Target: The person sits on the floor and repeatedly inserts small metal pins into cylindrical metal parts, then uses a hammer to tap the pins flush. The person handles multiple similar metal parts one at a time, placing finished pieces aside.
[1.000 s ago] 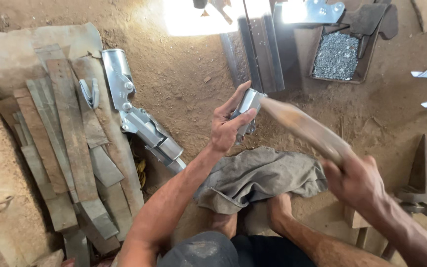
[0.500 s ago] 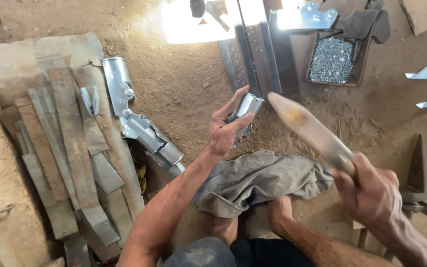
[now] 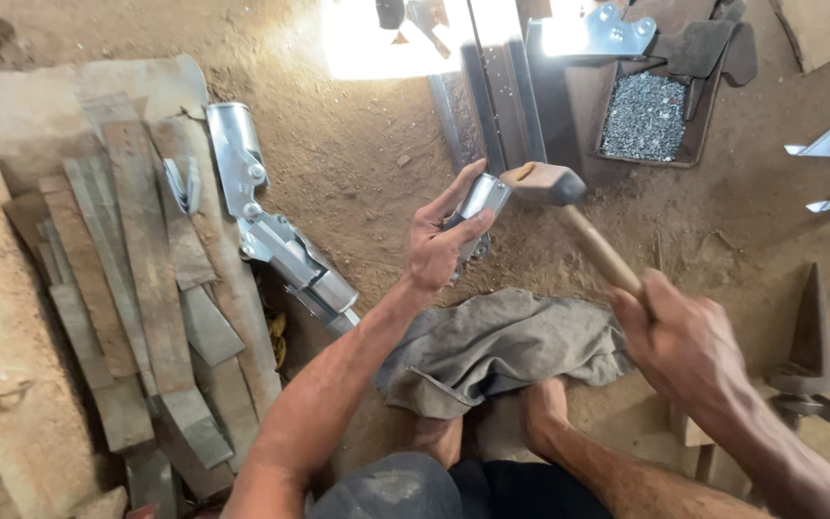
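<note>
A small folded sheet-metal piece (image 3: 477,207) is pinched in the left hand (image 3: 434,252) — thumb on its upper edge, fingers curled round its lower side — and is held upright just above the dirt floor (image 3: 357,163). A wooden-handled hammer (image 3: 569,207) is gripped in the right hand (image 3: 689,346), the fist closed around the lower end of the handle; its head is seen touching the top of the metal piece, just right of the left thumb. A grey cloth (image 3: 501,346) is spread below both hands — a tray of small nails (image 3: 644,115) lies well beyond.
</note>
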